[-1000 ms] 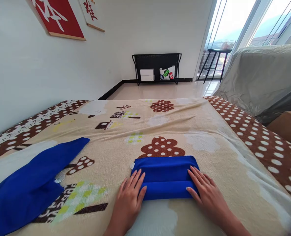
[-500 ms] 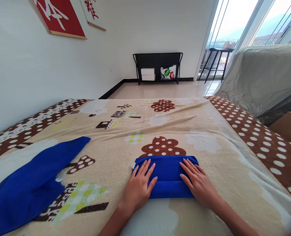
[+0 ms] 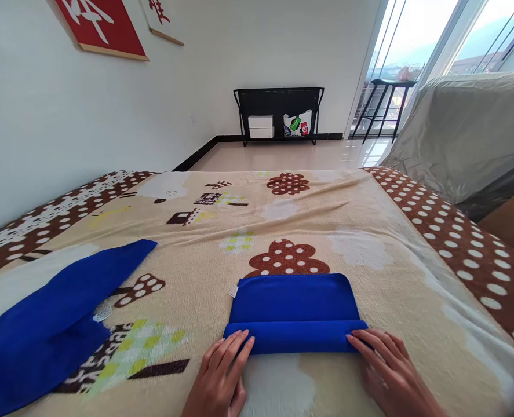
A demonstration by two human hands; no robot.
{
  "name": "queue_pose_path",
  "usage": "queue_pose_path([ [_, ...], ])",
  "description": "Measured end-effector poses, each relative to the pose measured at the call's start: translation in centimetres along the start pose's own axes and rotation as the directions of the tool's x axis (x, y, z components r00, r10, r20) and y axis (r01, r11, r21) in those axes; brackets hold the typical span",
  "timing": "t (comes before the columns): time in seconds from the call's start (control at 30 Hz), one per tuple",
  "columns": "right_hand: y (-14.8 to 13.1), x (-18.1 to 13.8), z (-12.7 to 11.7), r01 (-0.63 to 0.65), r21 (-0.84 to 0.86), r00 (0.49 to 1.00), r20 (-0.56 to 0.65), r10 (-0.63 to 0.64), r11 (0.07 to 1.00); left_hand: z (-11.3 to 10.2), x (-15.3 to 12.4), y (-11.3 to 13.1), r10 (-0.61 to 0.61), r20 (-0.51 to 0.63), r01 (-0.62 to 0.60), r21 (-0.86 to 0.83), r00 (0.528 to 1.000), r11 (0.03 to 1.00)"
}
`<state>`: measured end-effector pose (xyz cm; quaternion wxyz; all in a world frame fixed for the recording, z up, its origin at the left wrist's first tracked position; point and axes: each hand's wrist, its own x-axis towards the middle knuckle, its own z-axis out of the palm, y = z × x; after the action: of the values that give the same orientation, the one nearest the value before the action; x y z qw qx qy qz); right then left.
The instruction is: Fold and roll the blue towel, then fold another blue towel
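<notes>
A folded blue cloth (image 3: 294, 307) lies on the patterned blanket (image 3: 309, 226) in front of me, its near edge rolled or doubled into a thick band. My left hand (image 3: 219, 379) rests flat with fingers apart, fingertips touching the cloth's near left corner. My right hand (image 3: 389, 376) lies flat with fingers spread at the near right corner, fingertips against the band. Neither hand grips anything. A second blue cloth (image 3: 52, 327), unfolded, lies at the left with a small white tag showing.
The blanket covers a bed along a white wall with red hangings (image 3: 102, 29). A grey-covered piece of furniture (image 3: 465, 133) stands at the right. A black rack (image 3: 278, 116) with boxes and a stool (image 3: 385, 104) stand by the far windows.
Both hands slid back off the top of the folded cloth to its near corners. The cloth's near edge now sits wider and thicker. The camera tilted slightly.
</notes>
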<state>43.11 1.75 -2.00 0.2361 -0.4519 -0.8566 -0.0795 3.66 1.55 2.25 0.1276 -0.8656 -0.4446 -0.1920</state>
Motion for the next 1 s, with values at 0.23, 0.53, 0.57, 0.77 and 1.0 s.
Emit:
queue_pose_path([
  [0.23,-0.2,3.5,1.5,-0.063,-0.013,0.995,-0.08,0.062,0.998,2.2,3.0,0.1,-0.132,-0.02,0.132,0.008,0.991,0.991],
  [0.53,-2.8,5.2,-0.9,-0.238,0.077,0.97,0.071,0.233,0.968,0.7,4.3,0.9,-0.199,0.185,0.189,0.074,0.962,0.979],
  [0.57,-3.5,5.4,-0.5,-0.251,0.036,0.968,0.015,0.25,0.967,0.8,4.6,1.5,-0.203,0.155,0.187,0.108,0.967,0.976],
  [0.77,-7.0,8.0,2.5,-0.043,0.029,0.999,0.026,0.042,0.999,2.8,7.5,4.8,0.044,0.145,-0.042,-0.023,0.988,0.999],
  [1.0,-1.6,5.9,2.6,-0.134,-0.075,0.974,0.172,0.145,0.988,3.8,4.5,-0.8,-0.162,0.215,0.162,0.02,0.963,0.987],
])
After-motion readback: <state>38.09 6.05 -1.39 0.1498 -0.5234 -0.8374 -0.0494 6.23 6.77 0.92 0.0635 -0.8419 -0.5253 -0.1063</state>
